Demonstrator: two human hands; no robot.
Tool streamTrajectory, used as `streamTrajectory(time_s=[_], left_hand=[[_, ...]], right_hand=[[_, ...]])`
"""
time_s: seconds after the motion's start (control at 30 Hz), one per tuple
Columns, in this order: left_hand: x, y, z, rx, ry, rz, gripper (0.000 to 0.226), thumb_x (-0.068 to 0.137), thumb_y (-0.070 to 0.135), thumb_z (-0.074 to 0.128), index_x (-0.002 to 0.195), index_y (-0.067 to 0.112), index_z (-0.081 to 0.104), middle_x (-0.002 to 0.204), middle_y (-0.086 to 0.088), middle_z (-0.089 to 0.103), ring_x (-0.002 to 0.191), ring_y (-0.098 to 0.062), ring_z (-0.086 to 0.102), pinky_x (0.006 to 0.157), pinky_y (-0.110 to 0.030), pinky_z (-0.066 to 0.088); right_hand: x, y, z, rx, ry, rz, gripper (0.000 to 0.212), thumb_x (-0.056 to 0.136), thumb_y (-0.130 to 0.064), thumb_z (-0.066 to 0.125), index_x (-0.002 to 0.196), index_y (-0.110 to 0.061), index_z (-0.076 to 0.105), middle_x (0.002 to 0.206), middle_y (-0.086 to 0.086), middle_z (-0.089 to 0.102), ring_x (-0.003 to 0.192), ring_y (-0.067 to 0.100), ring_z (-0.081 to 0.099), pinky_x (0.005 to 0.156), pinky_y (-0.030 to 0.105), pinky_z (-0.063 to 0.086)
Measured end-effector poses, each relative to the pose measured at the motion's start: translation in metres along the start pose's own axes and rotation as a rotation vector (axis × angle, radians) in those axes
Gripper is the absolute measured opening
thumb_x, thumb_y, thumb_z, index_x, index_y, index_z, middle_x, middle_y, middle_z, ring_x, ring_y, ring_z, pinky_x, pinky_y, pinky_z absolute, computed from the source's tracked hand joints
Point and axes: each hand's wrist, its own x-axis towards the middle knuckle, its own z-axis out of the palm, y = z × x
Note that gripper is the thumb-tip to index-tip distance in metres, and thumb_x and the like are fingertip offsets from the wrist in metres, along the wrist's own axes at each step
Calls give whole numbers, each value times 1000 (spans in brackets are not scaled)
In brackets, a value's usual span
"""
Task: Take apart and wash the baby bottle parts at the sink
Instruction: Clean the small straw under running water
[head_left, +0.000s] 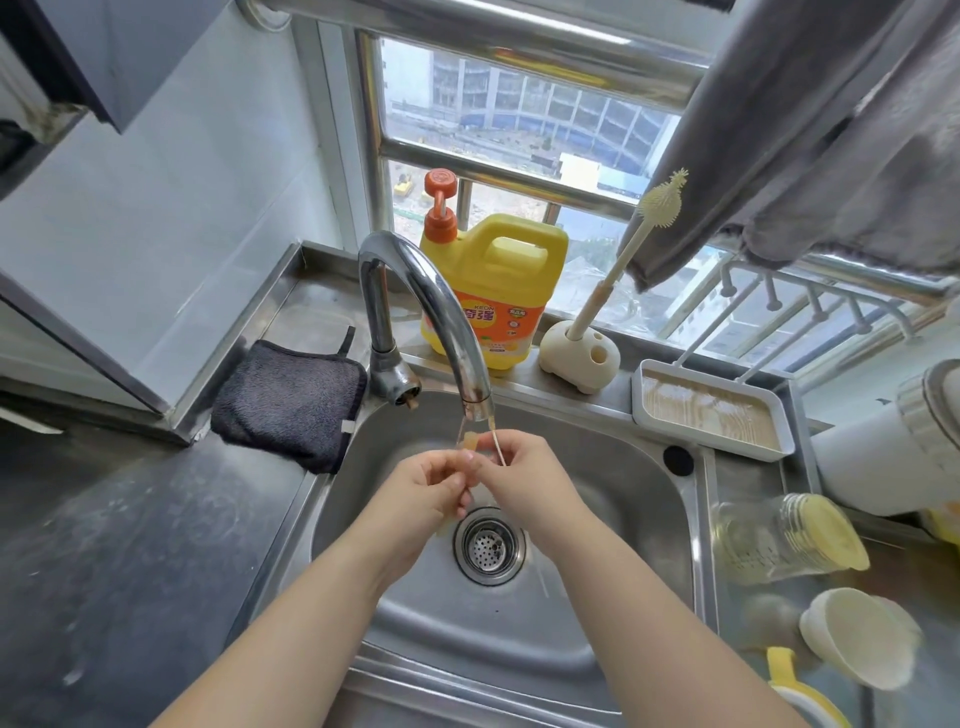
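Over the steel sink (613, 483), under the faucet spout (475, 400), both hands hold a thin clear straw with a small yellowish weight (470, 441) at its upper end. My left hand (431, 480) pinches the straw near the weight. My right hand (519, 467) pinches the other strand. To the sink's right a clear baby bottle (779, 540) lies on its side on the counter. A cream cap (857, 636) and a yellow handle ring (795, 686) lie nearer me. I cannot tell whether water is running.
A yellow detergent jug (493, 291) with an orange pump stands on the sill behind the faucet. Beside it is a cream bottle brush (623, 260) in a holder (579, 358) and a white draining tray (711, 415). A dark cloth (291, 400) lies left of the sink. A grey towel (805, 130) hangs above.
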Motion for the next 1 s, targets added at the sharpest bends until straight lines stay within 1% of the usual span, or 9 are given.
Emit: streamTrajectory(time_s=[0.07, 0.2, 0.33, 0.5, 0.6, 0.73, 0.8, 0.9, 1.0], left_hand=[[-3, 2, -4, -25, -4, -1, 23, 96, -6, 44, 84, 1, 63, 65, -3, 56, 50, -7, 49, 50, -16, 42], [-10, 5, -8, 38, -7, -44, 29, 101, 17, 42, 82, 3, 59, 50, 3, 44, 38, -4, 30, 38, -14, 26], [-12, 3, -6, 137, 25, -64, 36, 104, 27, 31, 75, 13, 47, 44, 10, 33, 36, -2, 21, 37, -15, 19], [-17, -7, -7, 94, -26, -35, 24, 102, 3, 32, 99, 7, 55, 63, 0, 41, 40, -2, 29, 43, -14, 30], [-18, -8, -11, 72, -7, -61, 25, 103, 10, 34, 87, 6, 52, 51, 6, 36, 38, -3, 25, 40, -15, 25], [-16, -10, -15, 172, 1, -101, 36, 104, 21, 31, 71, 11, 43, 42, 11, 32, 38, -5, 24, 43, -19, 22], [-15, -12, -17, 258, 3, -99, 39, 104, 23, 32, 68, 12, 42, 44, 7, 43, 41, -8, 34, 49, -22, 29], [-15, -12, -18, 405, 67, -39, 29, 103, 17, 35, 79, 16, 53, 66, 5, 63, 60, -10, 53, 65, -25, 39], [-10, -6, -11, 409, 97, 55, 20, 100, 9, 40, 90, 21, 52, 72, 3, 56, 60, -9, 49, 64, -25, 40]], right_hand=[[2, 0, 4, 10, -27, -37, 14, 88, -24, 66, 89, -10, 68, 63, -1, 62, 62, 13, 58, 72, 35, 50], [4, -4, 10, 80, 29, -2, 32, 91, -31, 60, 64, -16, 55, 51, -7, 51, 45, 2, 41, 52, 19, 35], [2, -7, 19, 162, -69, 64, 30, 97, -31, 50, 73, -13, 54, 51, 0, 49, 44, 8, 35, 44, 18, 28], [5, -18, 12, 377, -20, 73, 25, 94, -12, 57, 70, -11, 50, 50, 0, 41, 35, 4, 35, 36, 14, 28], [9, -17, 11, 351, -3, 155, 27, 97, -18, 49, 71, -11, 53, 50, -2, 32, 35, 5, 25, 36, 17, 22], [7, -16, 11, 486, -108, 177, 19, 100, -18, 45, 86, -10, 55, 54, -2, 36, 36, 3, 25, 35, 14, 20], [6, -14, 10, 470, -161, 149, 14, 97, -14, 51, 84, -12, 51, 53, -2, 37, 37, 2, 26, 36, 14, 20], [6, -9, 13, 322, -144, 122, 22, 96, -16, 54, 74, -13, 49, 52, -1, 39, 35, 2, 29, 36, 15, 23], [4, -8, 18, 232, -137, 85, 23, 93, -18, 59, 74, -8, 54, 53, 5, 50, 38, 7, 43, 37, 14, 28]])
